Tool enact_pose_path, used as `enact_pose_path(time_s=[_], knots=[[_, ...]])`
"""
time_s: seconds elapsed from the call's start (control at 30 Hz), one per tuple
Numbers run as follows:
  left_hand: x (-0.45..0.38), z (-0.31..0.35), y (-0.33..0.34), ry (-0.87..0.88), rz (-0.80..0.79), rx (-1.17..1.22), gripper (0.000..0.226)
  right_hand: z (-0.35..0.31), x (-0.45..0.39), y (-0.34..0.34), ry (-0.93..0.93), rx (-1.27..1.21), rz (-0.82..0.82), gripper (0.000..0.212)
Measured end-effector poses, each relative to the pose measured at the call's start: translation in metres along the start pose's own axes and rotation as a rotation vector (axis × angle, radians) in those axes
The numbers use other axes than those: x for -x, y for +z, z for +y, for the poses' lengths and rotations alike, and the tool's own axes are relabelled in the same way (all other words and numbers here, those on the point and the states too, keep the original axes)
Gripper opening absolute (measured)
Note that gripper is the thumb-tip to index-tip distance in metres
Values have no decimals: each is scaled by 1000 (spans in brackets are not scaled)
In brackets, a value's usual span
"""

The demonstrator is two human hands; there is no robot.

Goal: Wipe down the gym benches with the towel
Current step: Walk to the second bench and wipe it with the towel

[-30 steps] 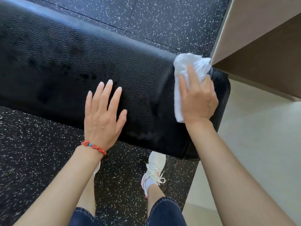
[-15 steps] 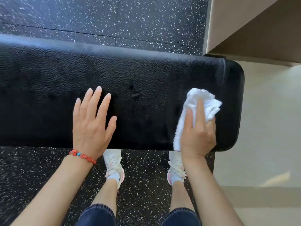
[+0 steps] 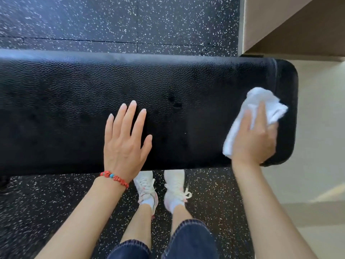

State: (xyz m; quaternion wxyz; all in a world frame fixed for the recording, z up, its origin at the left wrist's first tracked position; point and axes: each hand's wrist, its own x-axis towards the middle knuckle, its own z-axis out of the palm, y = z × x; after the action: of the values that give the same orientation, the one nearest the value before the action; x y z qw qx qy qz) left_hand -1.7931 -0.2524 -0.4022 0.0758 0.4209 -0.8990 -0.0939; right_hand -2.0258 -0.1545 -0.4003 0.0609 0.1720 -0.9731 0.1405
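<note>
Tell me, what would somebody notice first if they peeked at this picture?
Probably the bright white towel, pressed by the right hand onto the right end of the long black bench. Next, the left hand lying flat in the middle of the bench, with a red bead bracelet on its wrist. Below, two white sneakers stand on the black speckled floor.

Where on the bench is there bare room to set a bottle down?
The bench is bare left of the left hand, and between it and the towel. The right end is crowded: the right hand presses the towel there.
</note>
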Motion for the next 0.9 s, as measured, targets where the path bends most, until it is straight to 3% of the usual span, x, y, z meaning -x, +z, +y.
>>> enact_pose_path(time_s=[0.07,0.17,0.3,0.33,0.4,0.5,0.57,0.73,0.83,0.9], knots=[[0,2,1,-11,5,2,49,-30,19,3,-60,-20,-123,43],[-1,5,2,-35,5,-7,49,-74,51,16,-508,-40,31,29],[-1,5,0,-38,-24,-9,49,-71,46,17,-789,-34,-32,29],[-1,4,-1,-40,-30,-11,49,-61,31,19,-809,-3,5,26],[-2,5,-3,-41,-40,-14,49,-38,-8,22,-662,71,96,23],[-3,6,-5,-44,-49,-11,49,-30,-38,22,-365,6,22,29],[-4,6,-4,-39,-50,-19,49,-47,-27,25,-292,2,-34,29],[-3,5,-2,-31,-47,-26,49,-120,32,42,-626,-15,-53,21],[-3,3,-4,-14,-47,-31,48,-117,22,36,-760,-129,-51,32],[-2,2,-6,-2,-50,-31,49,-96,-4,37,-741,-96,-12,32]])
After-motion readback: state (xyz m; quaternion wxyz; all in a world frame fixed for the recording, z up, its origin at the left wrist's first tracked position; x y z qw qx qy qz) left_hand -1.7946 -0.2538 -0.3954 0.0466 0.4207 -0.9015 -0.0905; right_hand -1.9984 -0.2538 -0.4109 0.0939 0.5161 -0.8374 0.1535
